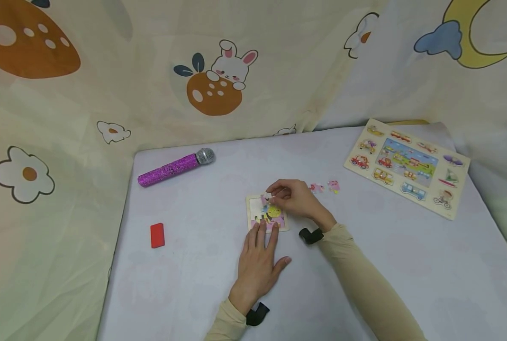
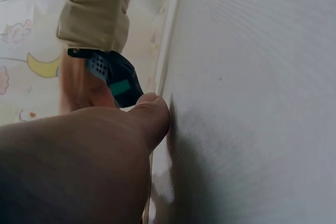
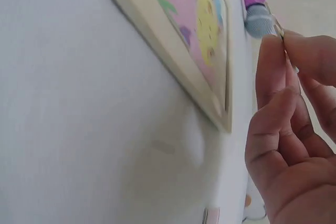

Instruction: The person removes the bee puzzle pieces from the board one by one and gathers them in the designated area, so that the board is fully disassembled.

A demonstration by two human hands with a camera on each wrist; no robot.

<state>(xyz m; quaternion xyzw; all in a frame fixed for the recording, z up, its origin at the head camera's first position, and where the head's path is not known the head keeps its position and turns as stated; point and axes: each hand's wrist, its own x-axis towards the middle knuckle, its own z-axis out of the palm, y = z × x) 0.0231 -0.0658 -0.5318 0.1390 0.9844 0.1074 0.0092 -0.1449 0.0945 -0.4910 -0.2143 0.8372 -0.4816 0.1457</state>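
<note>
Over a small framed puzzle (image 1: 255, 206), right hand (image 1: 295, 199) pinches a thin piece (image 3: 277, 23), hiding one corner | left hand (image 1: 258, 265), fingers straight, touches its near edge | pink pieces (image 1: 333, 186), vehicle puzzle (image 1: 407, 166) right; purple microphone (image 1: 170, 170), red block (image 1: 157, 235) left | white table (image 1: 172, 293), printed curtain (image 1: 142, 85) behind

The small puzzle frame (image 3: 157, 27) looks like smooth, matt wood, as does the puzzle board (image 1: 397, 185) at far right. At far left, the microphone (image 1: 181, 165) pairs a rough, glittery handle (image 1: 168, 170) with a metallic mesh head (image 1: 205, 156). The curtain (image 1: 151, 85) is matt cloth.
</note>
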